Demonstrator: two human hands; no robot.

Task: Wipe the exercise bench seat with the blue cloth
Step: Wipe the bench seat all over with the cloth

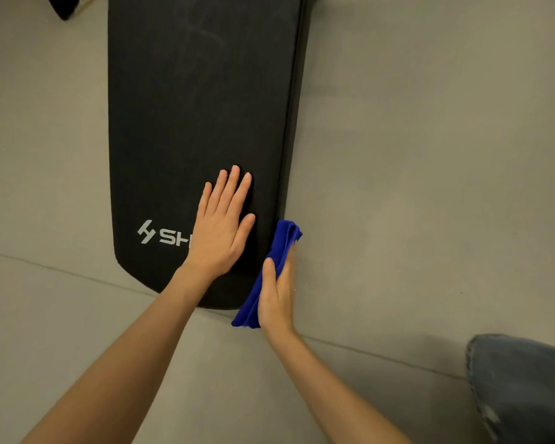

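Head view, looking straight down: the black bench seat (pixel 189 107) runs up the middle of the frame over a grey floor (pixel 430 155). My left grip (pixel 221 229) is spread flat on the near end of the pad, fingers straight. The palm covers the tail of the white logo (pixel 161 235), so I only read "SH". My right grip (pixel 277 296) is holding the blue cloth (pixel 282 238), thumb over the top fold, pushed up against the seat's right side edge by the rounded near corner. The cloth is bunched lengthwise and sticks out past the fingertips and past the wrist. Denim knee (pixel 526 389) bottom right, something dark (pixel 64 8) top left, can't tell what.
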